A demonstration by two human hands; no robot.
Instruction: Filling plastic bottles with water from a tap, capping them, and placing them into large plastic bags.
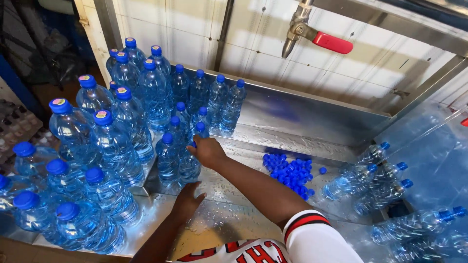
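i see my right hand (pixel 208 151) pinching the cap of an upright bottle (pixel 189 163), neck up; left hand (pixel 187 200) spread on the wet tray (pixel 229 214).

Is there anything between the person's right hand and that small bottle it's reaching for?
Nothing visible. The right hand already rests on top of the small bottle, covering its blue cap. The left hand lies on the wet metal counter just in front, apart from the bottles.

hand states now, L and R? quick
Left hand: open, fingers spread, resting on the wet metal counter, holding nothing.
Right hand: closed on the blue cap of a small water bottle.
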